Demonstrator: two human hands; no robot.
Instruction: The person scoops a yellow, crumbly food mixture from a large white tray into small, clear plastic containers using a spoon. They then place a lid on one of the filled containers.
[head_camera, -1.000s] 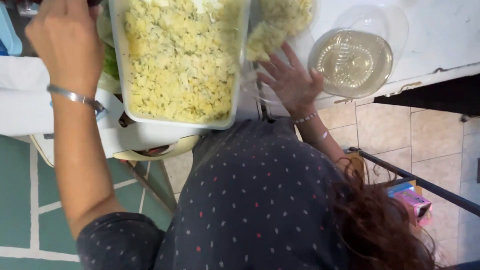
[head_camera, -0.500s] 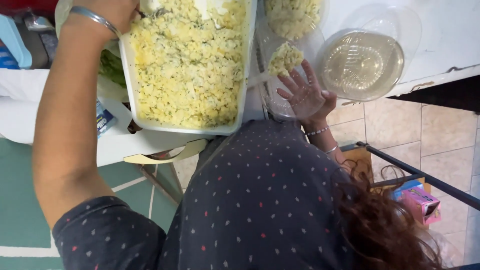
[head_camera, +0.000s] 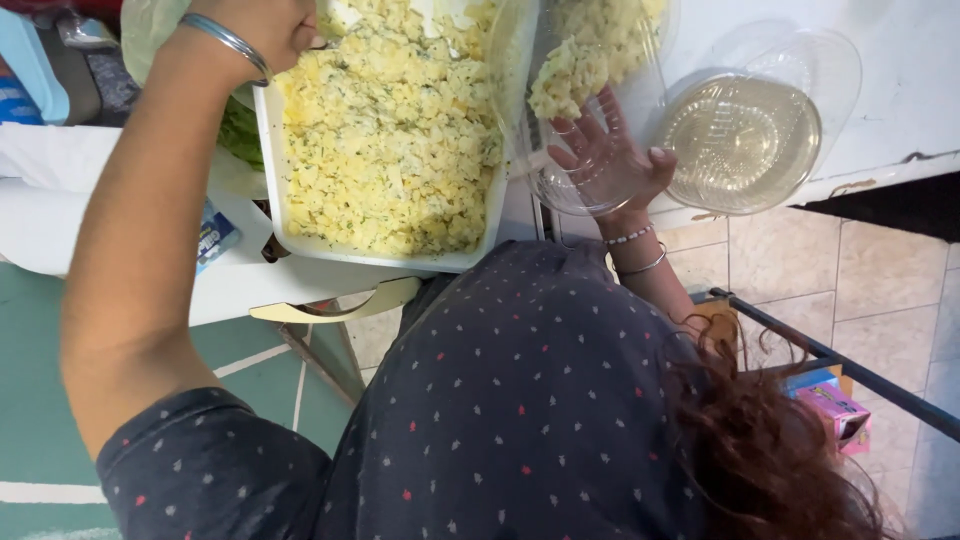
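Note:
A white rectangular tray (head_camera: 300, 215) full of yellow chopped egg salad (head_camera: 390, 140) sits on the table in front of me. My left hand (head_camera: 255, 25), a metal bangle on its wrist, is closed at the tray's far left corner on what looks like a utensil handle, mostly hidden. My right hand (head_camera: 610, 160) supports a clear plastic container (head_camera: 520, 90) from beneath, fingers spread against it. The container is tilted beside the tray's right edge and holds a portion of the same yellow salad (head_camera: 570, 75).
A second clear plastic container (head_camera: 745, 135) lies on the white counter to the right. Green leaves (head_camera: 240, 135) and a small blue packet (head_camera: 215, 235) lie left of the tray. A tiled floor, a dark metal bar (head_camera: 830, 365) and a pink box (head_camera: 840, 410) are below right.
My left hand moved up to the tray's far left corner. My right hand lifted the clear container, which now holds a portion of salad, against the tray's right side.

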